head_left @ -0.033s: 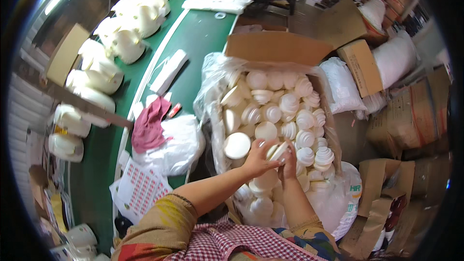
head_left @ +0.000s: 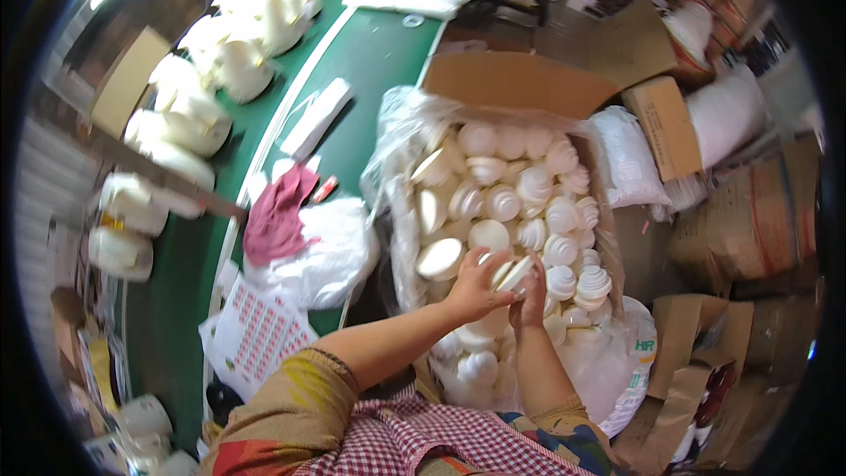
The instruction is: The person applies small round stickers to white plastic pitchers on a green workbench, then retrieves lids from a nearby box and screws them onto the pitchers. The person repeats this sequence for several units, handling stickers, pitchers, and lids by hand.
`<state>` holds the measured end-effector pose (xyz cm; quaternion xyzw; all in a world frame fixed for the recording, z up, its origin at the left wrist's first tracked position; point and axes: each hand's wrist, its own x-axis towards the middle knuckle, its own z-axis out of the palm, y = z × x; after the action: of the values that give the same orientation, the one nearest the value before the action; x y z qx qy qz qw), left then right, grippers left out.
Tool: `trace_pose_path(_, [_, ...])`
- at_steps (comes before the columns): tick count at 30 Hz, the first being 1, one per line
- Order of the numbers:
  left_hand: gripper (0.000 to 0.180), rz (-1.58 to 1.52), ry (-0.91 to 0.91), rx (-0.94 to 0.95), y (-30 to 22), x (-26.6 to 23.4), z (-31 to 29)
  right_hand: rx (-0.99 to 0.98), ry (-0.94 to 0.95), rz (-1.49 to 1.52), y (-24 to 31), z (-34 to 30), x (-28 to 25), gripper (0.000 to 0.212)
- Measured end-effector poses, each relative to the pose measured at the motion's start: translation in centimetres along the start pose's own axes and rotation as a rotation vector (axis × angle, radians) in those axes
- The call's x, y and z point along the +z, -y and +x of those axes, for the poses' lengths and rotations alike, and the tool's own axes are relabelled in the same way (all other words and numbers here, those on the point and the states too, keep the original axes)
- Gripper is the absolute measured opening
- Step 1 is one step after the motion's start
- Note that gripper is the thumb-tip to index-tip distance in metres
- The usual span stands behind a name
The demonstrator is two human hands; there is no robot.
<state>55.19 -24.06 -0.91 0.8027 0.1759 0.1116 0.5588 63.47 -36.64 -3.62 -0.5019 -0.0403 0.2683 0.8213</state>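
In the head view, your left hand (head_left: 471, 286) sits just below the middle of the picture, its forearm coming up from about 7 o'clock. Its fingers are curled round a small stack of white round lids (head_left: 513, 271), which it grips at their left edge. Your right hand (head_left: 531, 300) rises from 6 o'clock and meets the same stack from below and to the right; its fingers press against the lids, though how far they wrap round is hidden behind the stack.

The lids you hold hover over an open cardboard box (head_left: 520, 79) lined with a clear plastic bag (head_left: 397, 132). The box fills the picture's centre and is packed with more white ribbed caps (head_left: 536, 183), some standing on edge, some lying flat. One flat white disc (head_left: 439, 257) lies at 9 o'clock of your left hand, just beside it.

At 9 o'clock of the box runs a green belt (head_left: 370, 48). On it lie a magenta cloth (head_left: 275, 211), a crumpled white bag (head_left: 330, 251) touching the cloth, and a sheet of red stickers (head_left: 260, 335) toward 7 o'clock. White plastic jugs (head_left: 189, 123) line the belt's far edge at 10 o'clock. Brown cartons (head_left: 670, 123) are stacked at 2 to 4 o'clock.
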Motion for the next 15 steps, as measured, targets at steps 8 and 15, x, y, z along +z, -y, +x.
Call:
trace_pose_path(8, [0.073,-0.063,-0.281,-0.172,0.5,-13.2,-17.7,0.221,0.482,-0.255,-4.9,-10.7,13.5,0.063])
trace_pose_path(15, [0.063,-0.443,-0.832,-0.447,10.8,-23.7,-35.0,0.887,0.931,-0.503,-19.8,-18.4,28.7,0.059])
